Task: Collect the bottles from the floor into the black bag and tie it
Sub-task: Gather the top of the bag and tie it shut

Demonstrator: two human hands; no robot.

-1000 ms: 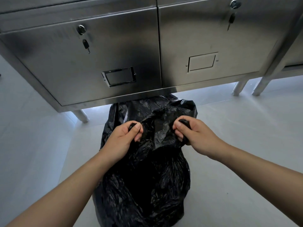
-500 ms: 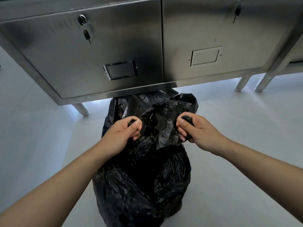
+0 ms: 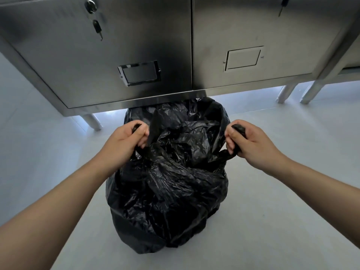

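A full, crinkled black bag [image 3: 167, 195] stands on the pale floor in front of me, its far side tucked under a steel cabinet. My left hand [image 3: 124, 143] is closed around a bunched strip of the bag's top on the left. My right hand [image 3: 247, 142] grips a bunched strip on the right. The two strips are held apart, with the loose plastic of the bag's mouth sagging between them. No bottles show; whatever the bag holds is hidden by the plastic.
A stainless steel cabinet [image 3: 136, 45] with two doors, keys in the locks and label holders hangs low just beyond the bag. Its legs [image 3: 91, 121] stand left of the bag, and more legs [image 3: 286, 93] stand far right. Pale floor [image 3: 282, 221] lies on both sides.
My hands have drawn apart, left hand leftward and right hand rightward, stretching the bag's top wider. The view has tilted down a little, showing more of the bag's base.
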